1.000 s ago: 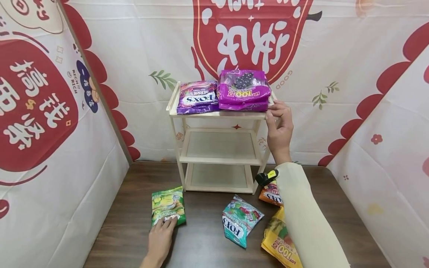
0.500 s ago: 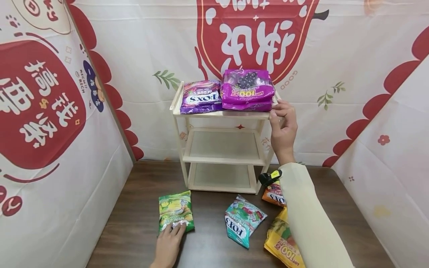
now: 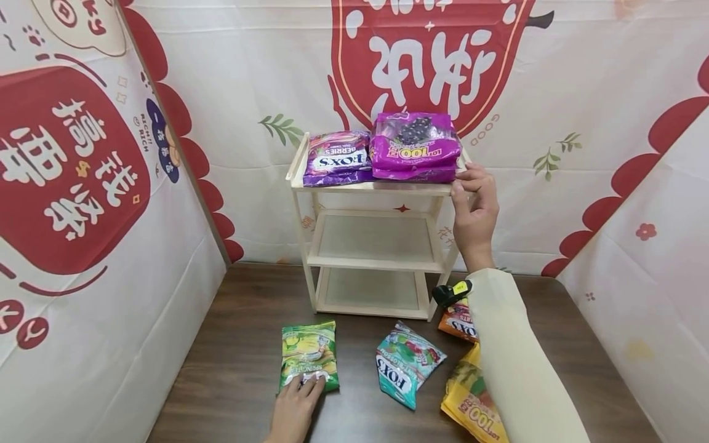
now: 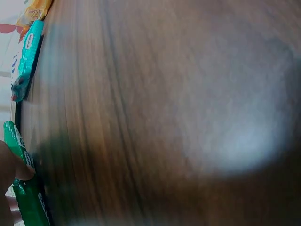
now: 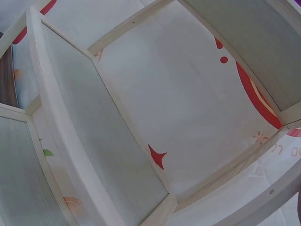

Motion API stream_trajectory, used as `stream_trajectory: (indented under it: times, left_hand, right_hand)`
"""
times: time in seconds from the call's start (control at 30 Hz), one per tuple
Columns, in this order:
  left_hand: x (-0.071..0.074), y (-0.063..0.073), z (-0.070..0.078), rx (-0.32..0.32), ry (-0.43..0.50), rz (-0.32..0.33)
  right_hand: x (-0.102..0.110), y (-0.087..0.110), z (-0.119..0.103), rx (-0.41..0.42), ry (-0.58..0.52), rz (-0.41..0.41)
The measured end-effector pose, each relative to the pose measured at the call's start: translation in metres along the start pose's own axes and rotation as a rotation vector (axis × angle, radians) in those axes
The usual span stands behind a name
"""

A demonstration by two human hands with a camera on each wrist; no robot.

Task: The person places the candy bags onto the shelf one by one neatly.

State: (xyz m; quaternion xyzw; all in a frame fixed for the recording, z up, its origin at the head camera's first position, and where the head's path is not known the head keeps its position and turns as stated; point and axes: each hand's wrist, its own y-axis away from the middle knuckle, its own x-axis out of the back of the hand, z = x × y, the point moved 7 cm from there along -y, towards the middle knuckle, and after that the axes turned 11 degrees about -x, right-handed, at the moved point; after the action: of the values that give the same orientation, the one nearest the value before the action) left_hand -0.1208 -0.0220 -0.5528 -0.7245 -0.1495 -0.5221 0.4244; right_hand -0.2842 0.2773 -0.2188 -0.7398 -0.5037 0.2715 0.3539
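Observation:
My left hand (image 3: pixel 296 409) is at the near edge of a green candy bag (image 3: pixel 309 357) lying flat on the table. In the left wrist view, the thumb (image 4: pixel 21 170) presses the bag's edge while fingers lie over its upper face. My right hand (image 3: pixel 477 209) grips the top right corner of a small pale wooden shelf rack (image 3: pixel 379 266), thumb at the front, fingers over the side. On its top tier sit a purple berries candy bag (image 3: pixel 339 157) and, right of it, a magenta candy bag (image 3: pixel 416 147). The right wrist view shows mostly the rack's frame (image 5: pixel 89 122).
A teal candy bag (image 3: pixel 408 363) lies in front of the rack. Farther right, an orange candy bag (image 3: pixel 460 323) and a yellow candy bag (image 3: pixel 473 400) lie partly under the right sleeve. Printed cloth walls (image 3: pixel 221 74) enclose the wooden table (image 3: pixel 221 369) at the back and sides.
My left hand has slid the green candy bag rightward along the table and straightened it slightly. The right hand stays on the rack's corner. The head view has shifted a little.

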Motion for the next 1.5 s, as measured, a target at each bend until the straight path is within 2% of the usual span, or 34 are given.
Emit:
stream_trajectory:
  times: [0.13, 0.33, 0.47, 0.53, 0.67, 0.73, 0.8, 0.9, 1.0, 1.07, 1.13, 1.2, 1.4, 1.5]
  left_hand:
    - [0.000, -0.003, 0.005, -0.039, 0.019, 0.025]
    - [0.000, -0.005, 0.008, -0.051, 0.051, 0.008]
    - [0.000, -0.005, 0.006, -0.021, 0.093, 0.004]
    - [0.003, -0.006, 0.003, 0.007, 0.123, 0.044]
    - [0.015, -0.006, -0.014, 0.130, 0.168, 0.199]
    - [0.019, -0.005, -0.027, 0.232, 0.190, 0.273]
    - [0.021, -0.002, -0.041, 0.356, 0.222, 0.315]
    - [0.016, 0.003, -0.058, 0.558, 0.298, 0.286]
    - [0.005, 0.009, -0.067, 0.733, 0.393, 0.196]
    - [-0.002, 0.012, -0.069, 0.815, 0.444, 0.136]
    - [-0.007, 0.015, -0.070, 0.871, 0.480, 0.096]
    - [-0.011, 0.016, -0.070, 0.910, 0.491, 0.088]
    - [-0.019, 0.008, -0.069, 0.954, 0.529, 0.125]
    - [-0.021, 0.010, -0.068, 0.994, 0.538, 0.127]
  right_hand:
    - [0.003, -0.001, 0.001, -0.012, 0.007, 0.004]
    - [0.004, -0.002, 0.001, -0.025, 0.028, -0.003]
    - [0.006, -0.001, 0.002, -0.023, 0.033, -0.002]
    - [0.006, -0.001, 0.002, -0.014, 0.023, 0.003]
    - [0.005, -0.002, 0.003, 0.001, -0.002, 0.004]
    - [0.004, -0.002, 0.003, 0.004, -0.006, 0.002]
    - [0.003, -0.002, 0.002, 0.004, -0.008, 0.002]
    - [0.003, -0.002, 0.002, 0.004, -0.017, 0.010]
    - [0.002, -0.002, 0.000, 0.016, -0.024, 0.005]
    - [0.002, -0.001, 0.000, 0.016, -0.030, 0.000]
    - [0.000, -0.001, 0.000, 0.021, -0.032, -0.011]
    - [-0.002, -0.001, 0.000, 0.020, -0.041, -0.016]
    - [0.001, -0.002, -0.001, 0.017, -0.037, 0.011]
    - [0.000, -0.001, 0.000, 0.002, -0.033, 0.004]
